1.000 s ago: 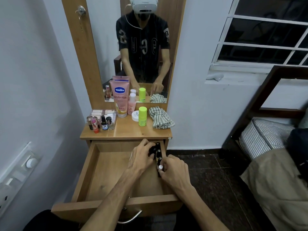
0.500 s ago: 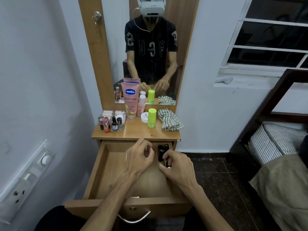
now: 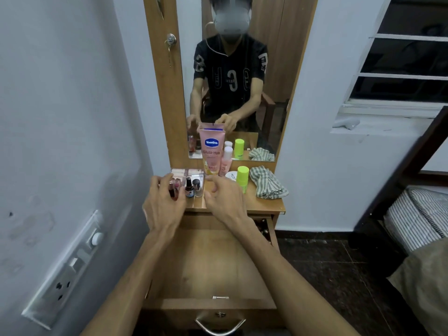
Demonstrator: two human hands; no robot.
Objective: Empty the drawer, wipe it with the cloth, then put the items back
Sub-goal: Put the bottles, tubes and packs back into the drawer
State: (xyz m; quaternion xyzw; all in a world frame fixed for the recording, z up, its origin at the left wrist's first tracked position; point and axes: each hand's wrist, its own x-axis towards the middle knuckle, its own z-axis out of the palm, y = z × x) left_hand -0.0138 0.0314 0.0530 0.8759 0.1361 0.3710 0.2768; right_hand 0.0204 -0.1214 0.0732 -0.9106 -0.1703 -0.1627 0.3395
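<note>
The wooden drawer [image 3: 208, 265] is pulled open below me, with a few small dark bottles [image 3: 263, 227] in its back right corner. On the tabletop [image 3: 264, 204] lies the striped cloth [image 3: 266, 183], crumpled at the right. My left hand [image 3: 162, 204] is at the top's left end, its fingers closed round a small red bottle [image 3: 173, 190]. Two dark nail-polish bottles [image 3: 192, 187] stand just right of it. My right hand [image 3: 224, 202] hovers over the front edge with its fingers apart and nothing in it.
A pink Vaseline tube [image 3: 212, 151], a pink bottle [image 3: 226, 162], a white jar [image 3: 231, 175] and a green bottle [image 3: 242, 177] stand before the mirror [image 3: 266, 98]. A clear box [image 3: 186, 173] sits behind the small bottles. A wall with a switchboard [image 3: 70, 267] is at left, a bed [image 3: 419, 214] at right.
Both hands have left the drawer's back right corner and risen to the tabletop. The left one now grips the red bottle, and the dark bottles stay in the drawer.
</note>
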